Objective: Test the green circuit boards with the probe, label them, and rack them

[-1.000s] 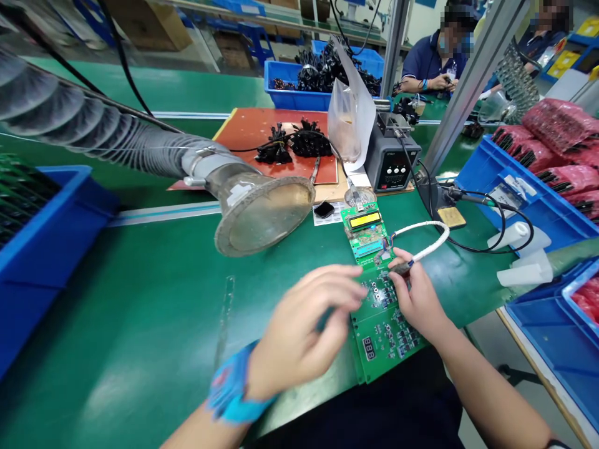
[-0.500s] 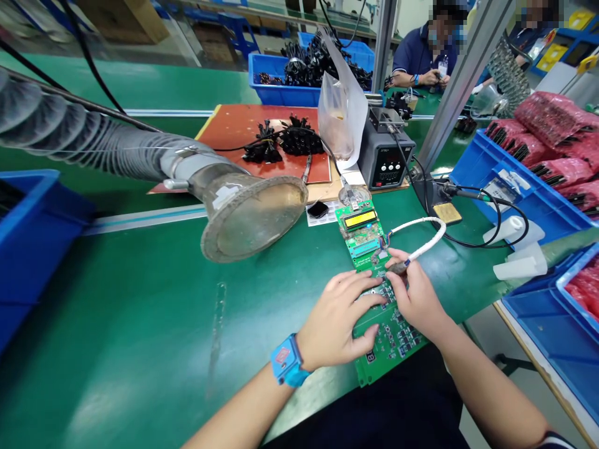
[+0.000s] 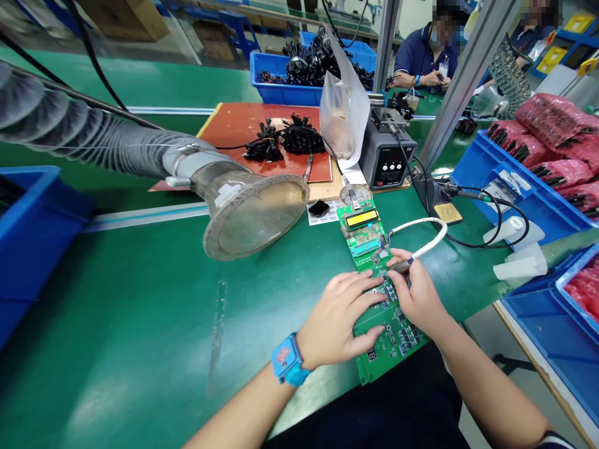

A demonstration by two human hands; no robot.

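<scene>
Green desk [image 3: 140, 312], near edge: the large circuit board [image 3: 390, 349] lies flat under both hands. My left hand [image 3: 339, 318] rests open, fingers spread on the board. My right hand [image 3: 421, 299] pinches the dark plug [image 3: 399, 267] of the white cable [image 3: 428, 227] over the board's far end, just beside the tester board [image 3: 364, 234] with its yellow display. The fume hood [image 3: 255, 215] sits to the left.

head cam | worn on person, faces forward and down | close over left hand [image 3: 334, 321] and right hand [image 3: 418, 296] pinching probe [image 3: 399, 267], near centre-right | green bench [image 3: 140, 324] runs left and far | far right: co-worker [image 3: 421, 59]
</scene>
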